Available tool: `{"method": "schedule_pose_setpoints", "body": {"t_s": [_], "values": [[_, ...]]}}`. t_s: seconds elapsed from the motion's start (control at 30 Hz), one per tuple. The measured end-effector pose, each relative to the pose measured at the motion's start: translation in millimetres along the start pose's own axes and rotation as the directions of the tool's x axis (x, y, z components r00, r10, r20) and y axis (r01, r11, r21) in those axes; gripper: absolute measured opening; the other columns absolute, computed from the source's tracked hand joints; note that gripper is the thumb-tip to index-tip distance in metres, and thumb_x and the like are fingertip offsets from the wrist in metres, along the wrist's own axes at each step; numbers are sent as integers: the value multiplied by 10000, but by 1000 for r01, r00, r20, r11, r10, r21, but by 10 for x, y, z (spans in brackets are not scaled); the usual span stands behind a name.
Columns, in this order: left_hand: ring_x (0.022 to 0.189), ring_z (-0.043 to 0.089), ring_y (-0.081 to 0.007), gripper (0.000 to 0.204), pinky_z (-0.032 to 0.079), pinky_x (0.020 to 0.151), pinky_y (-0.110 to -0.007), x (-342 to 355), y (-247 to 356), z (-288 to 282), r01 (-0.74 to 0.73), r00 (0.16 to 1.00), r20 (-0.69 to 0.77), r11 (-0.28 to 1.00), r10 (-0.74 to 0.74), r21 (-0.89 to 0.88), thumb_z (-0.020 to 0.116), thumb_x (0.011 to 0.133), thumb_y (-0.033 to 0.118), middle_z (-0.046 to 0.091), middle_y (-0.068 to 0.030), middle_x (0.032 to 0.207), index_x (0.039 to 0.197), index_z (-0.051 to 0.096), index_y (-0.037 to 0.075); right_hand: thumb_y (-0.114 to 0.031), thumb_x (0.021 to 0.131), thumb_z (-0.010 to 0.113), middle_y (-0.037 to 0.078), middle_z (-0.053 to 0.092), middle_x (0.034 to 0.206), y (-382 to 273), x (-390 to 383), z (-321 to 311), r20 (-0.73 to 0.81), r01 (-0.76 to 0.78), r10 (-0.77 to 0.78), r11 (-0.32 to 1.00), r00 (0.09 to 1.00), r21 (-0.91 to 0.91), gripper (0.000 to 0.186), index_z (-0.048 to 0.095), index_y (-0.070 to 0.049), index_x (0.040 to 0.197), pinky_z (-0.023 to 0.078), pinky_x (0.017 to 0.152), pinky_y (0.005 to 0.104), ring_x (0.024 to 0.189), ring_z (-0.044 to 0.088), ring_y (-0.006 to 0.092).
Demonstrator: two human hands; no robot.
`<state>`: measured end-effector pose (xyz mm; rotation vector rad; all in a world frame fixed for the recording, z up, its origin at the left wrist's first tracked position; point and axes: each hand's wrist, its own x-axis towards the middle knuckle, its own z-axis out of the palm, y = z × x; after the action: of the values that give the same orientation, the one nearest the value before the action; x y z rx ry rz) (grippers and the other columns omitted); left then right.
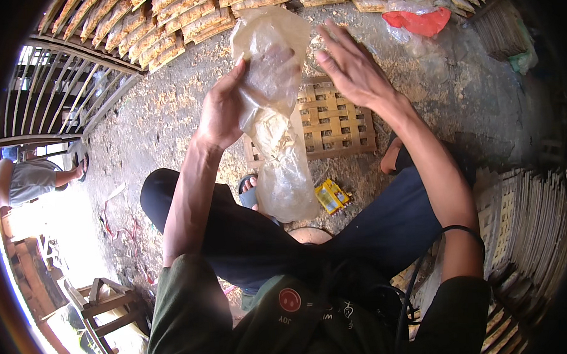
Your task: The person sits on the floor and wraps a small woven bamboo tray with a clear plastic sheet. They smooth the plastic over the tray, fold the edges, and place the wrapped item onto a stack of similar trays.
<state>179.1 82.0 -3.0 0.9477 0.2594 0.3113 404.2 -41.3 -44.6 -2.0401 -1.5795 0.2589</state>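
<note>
my left fingers (245, 69) pinch the upper edge of a clear plastic bag (276, 146), thumb in front, the left hand (222, 110) lifting it in front of my chest; my right hand (351, 65) hangs just beside the bag's mouth with fingers spread and flat, gripping nothing. the bag droops long between my knees, its lower part bulging with pale, thin pieces, its upper part slack and crumpled, the mouth unsealed. by my judgement the filling is partly done: the bottom is loaded, the top has room, and closing it is yet to come.

below the bag, a sandalled foot (249, 190) shows between my dark trouser legs (385, 223), and a small yellow packet (332, 195) lies on the rough ground (163, 119) just beside the bag's base. behind the bag sits a woven bamboo tray (338, 122), flat on the ground and bare where it shows. at my right, stacked bamboo racks (528, 218) stand near my knee.

farther off, rows of tan wafers (165, 22) lie drying on racks along the top edge, with a red plastic bag (418, 21) near them. at far left another person (30, 179) sits in bright light by a slatted gate (68, 91).
</note>
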Motion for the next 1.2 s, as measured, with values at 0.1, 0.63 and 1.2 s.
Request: {"method": "schedule_pose_setpoints", "body": {"t_s": [0.1, 0.63, 1.2], "values": [[1472, 382, -317, 676, 306, 1227, -494, 18, 5, -42, 3, 1000, 24, 1000, -2, -27, 368, 1086, 433, 380, -180, 1596, 1570, 263, -26, -791, 960, 207, 211, 216, 1658, -140, -78, -22, -270, 131, -125, 991, 955, 2, 981, 282, -38, 1584, 218, 1231, 576, 1515, 260, 386], [1385, 483, -309, 621, 345, 1201, -486, -170, -34, -275, -306, 947, 176, 920, 269, 244, 436, 1064, 408, 512, -200, 1469, 1506, 389, -25, -800, 956, 175, 142, 315, 1638, -273, -10, 187, -44, 439, -454, 879, 890, -188, 972, 322, -64, 1575, 191, 1260, 494, 1546, 211, 273], [1352, 521, -380, 534, 356, 1157, -614, -336, 201, -608, -71, 993, 54, 880, 108, -469, 390, 1085, 336, 522, -182, 1491, 1534, 402, 46, -376, 1008, 629, 111, 672, 1264, 209, 447, -16, 305, 128, -383, 780, 872, 613, 499, 592, -7, 1342, 427, 1116, 402, 1265, 579, 247]]}}
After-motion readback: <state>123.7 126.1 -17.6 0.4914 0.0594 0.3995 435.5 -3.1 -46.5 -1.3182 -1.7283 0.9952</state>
